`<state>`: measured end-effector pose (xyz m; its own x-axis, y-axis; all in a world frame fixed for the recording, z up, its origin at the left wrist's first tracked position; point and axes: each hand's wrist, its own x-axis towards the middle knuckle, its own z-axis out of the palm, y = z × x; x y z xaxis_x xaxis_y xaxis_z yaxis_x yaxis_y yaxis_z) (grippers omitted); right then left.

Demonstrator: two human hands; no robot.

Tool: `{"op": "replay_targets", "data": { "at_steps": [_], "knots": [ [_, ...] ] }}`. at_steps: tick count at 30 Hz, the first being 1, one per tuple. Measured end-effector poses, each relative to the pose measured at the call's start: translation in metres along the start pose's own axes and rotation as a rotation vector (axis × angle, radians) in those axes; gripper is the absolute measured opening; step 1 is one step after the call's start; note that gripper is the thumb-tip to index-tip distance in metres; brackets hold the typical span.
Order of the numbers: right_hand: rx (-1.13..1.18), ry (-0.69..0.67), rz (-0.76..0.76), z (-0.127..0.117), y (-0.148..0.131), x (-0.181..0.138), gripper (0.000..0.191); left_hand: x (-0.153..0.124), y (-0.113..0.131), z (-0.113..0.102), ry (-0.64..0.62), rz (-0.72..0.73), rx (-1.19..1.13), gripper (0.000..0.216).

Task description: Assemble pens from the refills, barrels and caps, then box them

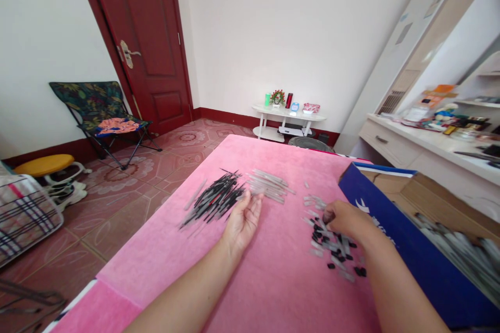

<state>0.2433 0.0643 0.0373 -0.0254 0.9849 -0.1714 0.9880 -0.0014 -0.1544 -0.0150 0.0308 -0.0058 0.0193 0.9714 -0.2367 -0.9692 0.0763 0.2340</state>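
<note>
My left hand is palm up over the pink cloth, its fingers curled and close together. Whatever it may hold is too blurred to make out. Just left of it lies a heap of thin black pen refills, with a red one among them. Beyond the fingertips is a bundle of translucent pen barrels. My right hand reaches down with pinched fingers at a scatter of small black and clear pen parts. Its fingertips are partly hidden, and I cannot see what is between them.
A blue cardboard box holding many grey pens stands right of my right arm. A pink cloth covers the table. Farther off are a dresser, a small white stand, a folding chair and a red door.
</note>
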Motion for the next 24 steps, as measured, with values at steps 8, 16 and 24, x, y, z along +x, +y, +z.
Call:
{"op": "replay_targets", "data": {
  "at_steps": [8, 16, 24],
  "knots": [
    [0.147, 0.089, -0.098, -0.006, -0.005, 0.001, 0.006, -0.003, -0.005, -0.002, -0.091, 0.054, 0.138, 0.001],
    [0.867, 0.089, -0.457, -0.016, -0.079, -0.023, 0.011, -0.009, -0.012, -0.001, -0.189, 0.137, 0.345, 0.013],
    [0.864, 0.134, -0.504, -0.011, -0.092, -0.026, 0.01, -0.014, -0.011, 0.004, -0.188, 0.166, 0.404, 0.019]
  ]
}}
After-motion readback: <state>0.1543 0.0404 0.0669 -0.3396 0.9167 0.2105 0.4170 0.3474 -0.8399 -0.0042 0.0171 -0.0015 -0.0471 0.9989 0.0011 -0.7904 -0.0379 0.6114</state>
